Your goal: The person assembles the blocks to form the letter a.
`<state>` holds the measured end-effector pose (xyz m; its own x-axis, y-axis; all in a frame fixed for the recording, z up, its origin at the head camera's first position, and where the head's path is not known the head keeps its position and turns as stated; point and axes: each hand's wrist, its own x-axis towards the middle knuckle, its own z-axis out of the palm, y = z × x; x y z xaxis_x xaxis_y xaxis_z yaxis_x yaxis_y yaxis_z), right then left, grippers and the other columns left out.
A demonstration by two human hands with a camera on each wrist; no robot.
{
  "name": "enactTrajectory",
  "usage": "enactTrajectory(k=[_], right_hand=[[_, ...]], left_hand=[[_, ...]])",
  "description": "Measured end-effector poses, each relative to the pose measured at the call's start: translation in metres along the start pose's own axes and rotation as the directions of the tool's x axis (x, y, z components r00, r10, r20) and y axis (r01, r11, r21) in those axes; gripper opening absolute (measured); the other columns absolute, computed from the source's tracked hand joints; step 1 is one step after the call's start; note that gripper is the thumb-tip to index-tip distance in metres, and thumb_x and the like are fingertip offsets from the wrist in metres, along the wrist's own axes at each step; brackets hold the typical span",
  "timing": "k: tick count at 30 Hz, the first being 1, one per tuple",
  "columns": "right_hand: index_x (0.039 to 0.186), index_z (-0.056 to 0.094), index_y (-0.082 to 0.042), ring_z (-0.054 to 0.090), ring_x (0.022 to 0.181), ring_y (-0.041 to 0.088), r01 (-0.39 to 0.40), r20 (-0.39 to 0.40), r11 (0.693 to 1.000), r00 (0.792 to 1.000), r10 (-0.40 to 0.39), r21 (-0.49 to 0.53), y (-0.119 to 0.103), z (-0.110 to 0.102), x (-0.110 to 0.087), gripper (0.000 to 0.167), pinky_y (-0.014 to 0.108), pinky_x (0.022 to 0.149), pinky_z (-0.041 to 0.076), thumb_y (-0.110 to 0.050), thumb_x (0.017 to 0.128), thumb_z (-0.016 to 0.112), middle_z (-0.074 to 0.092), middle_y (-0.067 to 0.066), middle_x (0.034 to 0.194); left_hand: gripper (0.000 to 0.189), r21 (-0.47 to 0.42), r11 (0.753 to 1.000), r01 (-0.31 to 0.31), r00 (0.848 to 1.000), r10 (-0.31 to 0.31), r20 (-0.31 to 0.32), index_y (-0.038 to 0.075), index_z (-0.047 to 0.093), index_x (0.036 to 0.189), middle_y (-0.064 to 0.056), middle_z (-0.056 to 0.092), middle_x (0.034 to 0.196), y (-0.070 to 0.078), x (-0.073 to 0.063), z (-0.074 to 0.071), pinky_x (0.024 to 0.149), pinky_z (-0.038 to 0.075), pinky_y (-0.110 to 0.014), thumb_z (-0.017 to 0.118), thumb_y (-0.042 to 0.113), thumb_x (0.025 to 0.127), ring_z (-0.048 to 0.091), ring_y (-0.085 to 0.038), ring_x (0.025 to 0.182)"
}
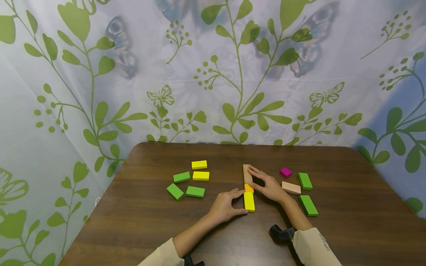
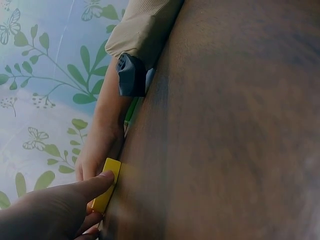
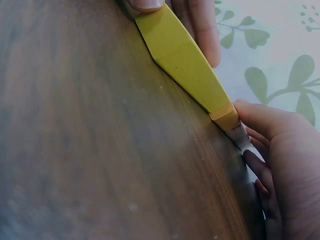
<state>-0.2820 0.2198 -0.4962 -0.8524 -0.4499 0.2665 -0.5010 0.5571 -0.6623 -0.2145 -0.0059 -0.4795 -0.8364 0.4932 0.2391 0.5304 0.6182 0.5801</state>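
A row of blocks lies end to end on the table: a yellow block (image 1: 249, 202) nearest me, a small orange block (image 1: 248, 187) in the middle and a plain wooden block (image 1: 247, 177) at the far end. My left hand (image 1: 223, 207) pinches the yellow block lengthwise, its thumb on the near end. With its fingers by the far end of the wooden block, my right hand (image 1: 271, 187) grips that block. In the right wrist view, the right thumb touches near the orange block (image 3: 226, 117); the wooden block is mostly hidden there.
On the left lie two yellow blocks (image 1: 201, 176) and three green blocks (image 1: 195, 191). To the right are a magenta block (image 1: 285, 172), another wooden block (image 1: 291, 187) and two green blocks (image 1: 308, 205). A patterned curtain (image 1: 186, 85) hangs behind the brown table (image 1: 133, 221).
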Motion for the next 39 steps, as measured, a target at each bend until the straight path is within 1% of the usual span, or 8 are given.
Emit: enactTrajectory(k=[6, 13, 20, 31, 39], right_hand=[[0.140, 0.041, -0.010, 0.028, 0.132, 0.034, 0.001, -0.002, 1.000, 1.000, -0.001, -0.008, -0.0003, -0.0001, 0.0005, 0.059, 0.062, 0.098, 0.027, -0.034, 0.090, 0.060, 0.029, 0.005, 0.149], [0.140, 0.041, -0.010, 0.029, 0.132, 0.033, -0.002, 0.003, 1.000, 1.000, 0.002, -0.006, -0.0015, -0.0002, 0.0006, 0.059, 0.062, 0.097, 0.028, -0.033, 0.090, 0.060, 0.029, 0.006, 0.148], [0.140, 0.041, -0.010, 0.029, 0.132, 0.033, -0.008, -0.003, 1.000, 1.000, 0.008, -0.005, -0.0036, -0.0007, 0.0004, 0.059, 0.061, 0.097, 0.028, -0.034, 0.090, 0.061, 0.029, 0.005, 0.148], [0.140, 0.041, -0.010, 0.028, 0.132, 0.033, -0.013, -0.002, 1.000, 1.000, 0.013, -0.001, -0.0027, -0.0010, 0.0004, 0.059, 0.061, 0.098, 0.028, -0.034, 0.090, 0.061, 0.028, 0.004, 0.149], [0.141, 0.041, -0.011, 0.027, 0.133, 0.033, -0.013, -0.001, 1.000, 1.000, 0.014, 0.002, -0.0005, -0.0011, 0.0015, 0.060, 0.062, 0.098, 0.027, -0.035, 0.090, 0.060, 0.028, 0.004, 0.149]], left_hand=[[0.062, 0.036, 0.999, -0.004, 1.000, 0.004, -0.009, 0.014, 0.058, 0.128, -0.010, 0.056, 0.126, 0.0014, 0.0004, 0.0018, 0.096, 0.040, -0.044, 0.074, 0.042, 0.075, 0.051, -0.020, 0.117], [0.062, 0.048, 0.999, -0.011, 1.000, 0.012, -0.020, 0.014, 0.058, 0.128, -0.010, 0.056, 0.125, 0.0030, -0.0005, 0.0025, 0.096, 0.040, -0.044, 0.075, 0.042, 0.075, 0.051, -0.020, 0.117], [0.062, 0.067, 0.998, -0.021, 0.999, 0.023, -0.028, 0.014, 0.057, 0.128, -0.008, 0.057, 0.125, 0.0028, -0.0001, 0.0032, 0.096, 0.040, -0.043, 0.074, 0.042, 0.076, 0.050, -0.017, 0.118], [0.061, 0.105, 0.992, -0.071, 0.996, 0.076, -0.042, 0.012, 0.058, 0.128, -0.002, 0.058, 0.124, 0.0025, -0.0001, 0.0033, 0.096, 0.040, -0.043, 0.072, 0.044, 0.077, 0.049, -0.015, 0.120], [0.061, 0.127, 0.989, -0.077, 0.995, 0.084, -0.050, 0.011, 0.058, 0.127, -0.003, 0.058, 0.124, 0.0040, -0.0001, 0.0022, 0.095, 0.041, -0.043, 0.071, 0.044, 0.077, 0.049, -0.015, 0.120]])
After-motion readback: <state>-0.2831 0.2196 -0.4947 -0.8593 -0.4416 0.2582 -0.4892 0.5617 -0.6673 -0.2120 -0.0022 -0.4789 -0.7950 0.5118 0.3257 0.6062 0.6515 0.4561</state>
